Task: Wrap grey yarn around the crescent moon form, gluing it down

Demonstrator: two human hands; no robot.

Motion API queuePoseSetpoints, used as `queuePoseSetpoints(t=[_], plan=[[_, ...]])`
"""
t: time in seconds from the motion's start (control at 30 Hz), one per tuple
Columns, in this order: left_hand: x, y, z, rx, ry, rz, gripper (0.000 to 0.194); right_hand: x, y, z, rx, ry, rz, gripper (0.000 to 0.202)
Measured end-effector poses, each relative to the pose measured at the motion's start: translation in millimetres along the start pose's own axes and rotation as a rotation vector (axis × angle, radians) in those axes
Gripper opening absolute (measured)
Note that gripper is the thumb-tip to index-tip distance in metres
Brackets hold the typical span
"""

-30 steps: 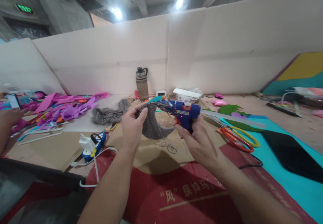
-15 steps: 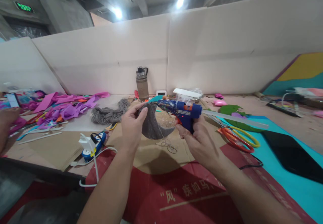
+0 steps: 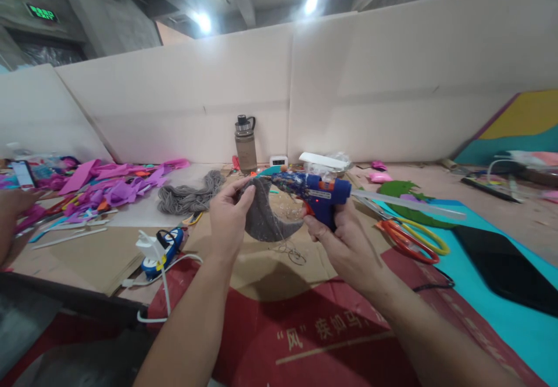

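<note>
White partition panels (image 3: 357, 96) back cluttered table (image 3: 534, 218). Left hand (image 3: 229, 212) pinches grey crescent (image 3: 268, 224) above brown cardboard (image 3: 244, 271); right hand (image 3: 342, 239) grips blue hot-glue gun (image 3: 325, 201), nozzle (image 3: 274, 181) at crescent's upper end. Nearby: grey yarn skein (image 3: 187, 200) left, red-handled scissors (image 3: 403, 243) right.

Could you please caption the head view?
Left hand holds a gray crescent piece; right hand grips a blue glue gun.

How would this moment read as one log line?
left hand: holding grey crescent | right hand: gripping blue glue gun | nozzle: near crescent's upper end

Glaring ceiling lights (image 3: 311, 4), stretched edges
</note>
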State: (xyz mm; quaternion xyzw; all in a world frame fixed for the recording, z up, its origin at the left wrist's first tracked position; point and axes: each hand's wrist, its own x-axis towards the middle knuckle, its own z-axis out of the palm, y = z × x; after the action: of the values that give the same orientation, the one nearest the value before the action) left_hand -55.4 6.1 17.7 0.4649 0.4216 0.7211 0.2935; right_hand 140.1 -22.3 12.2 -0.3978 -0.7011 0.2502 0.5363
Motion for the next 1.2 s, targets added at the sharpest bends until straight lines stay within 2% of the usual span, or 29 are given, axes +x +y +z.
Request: queuePoseSetpoints(t=[0.13,0.23,0.3,0.4,0.5,0.57,0.63,0.67,0.73,0.8,0.87,0.97,1.03,1.1,1.2], plan=[[5.1,0.7,-4.4,-0.069,0.026,0.000,0.028,7.7,1.9,-6.5,0.243,-0.015,0.172,0.019],[8.1,3.7,-6.9,-0.147,0.053,-0.044,0.027,18.6,9.2,-15.1,0.450,0.038,0.253,0.027],[8.7,5.8,-7.3,-0.180,0.054,-0.068,0.025,27.1,18.6,-20.7,0.503,0.066,0.345,0.029],[7.8,7.7,-5.6,-0.196,0.042,-0.083,0.024,38.9,39.8,-25.6,0.423,0.034,0.512,0.026],[6.1,8.4,-2.5,-0.207,0.021,-0.094,0.022,46.8,67.2,-26.4,0.199,-0.030,0.689,0.020],[5.1,8.4,-0.8,-0.218,-0.002,-0.105,0.022,49.5,83.6,-27.8,0.066,-0.111,0.750,0.019],[4.1,7.9,0.4,-0.221,-0.019,-0.120,0.023,50.6,92.3,-31.2,-0.028,-0.123,0.762,0.025],[3.6,7.5,0.9,-0.214,-0.022,-0.127,0.023,50.5,92.2,-33.0,-0.086,-0.094,0.742,0.029],[2.2,6.2,2.0,-0.187,-0.022,-0.131,0.024,49.2,81.8,-33.6,-0.242,0.015,0.606,0.031],[0.3,4.7,3.8,-0.143,-0.033,-0.120,0.025,45.9,60.7,-25.7,-0.400,0.141,0.286,0.021],[-2.1,3.5,6.1,-0.089,-0.048,-0.094,0.026,41.1,36.1,-8.2,-0.252,0.076,0.087,0.024],[-5.9,3.4,9.3,-0.016,-0.072,-0.043,0.025,35.2,9.4,23.9,0.013,-0.091,0.060,0.028],[-7.8,4.0,10.6,0.020,-0.076,-0.017,0.022,34.5,2.5,38.8,0.046,-0.101,0.095,0.027],[-8.9,4.6,11.1,0.048,-0.075,-0.016,0.020,35.8,2.2,44.3,0.053,-0.092,0.130,0.022],[-9.0,4.3,11.2,0.064,-0.080,-0.045,0.021,37.9,6.0,40.1,-0.002,-0.095,0.105,0.015]])
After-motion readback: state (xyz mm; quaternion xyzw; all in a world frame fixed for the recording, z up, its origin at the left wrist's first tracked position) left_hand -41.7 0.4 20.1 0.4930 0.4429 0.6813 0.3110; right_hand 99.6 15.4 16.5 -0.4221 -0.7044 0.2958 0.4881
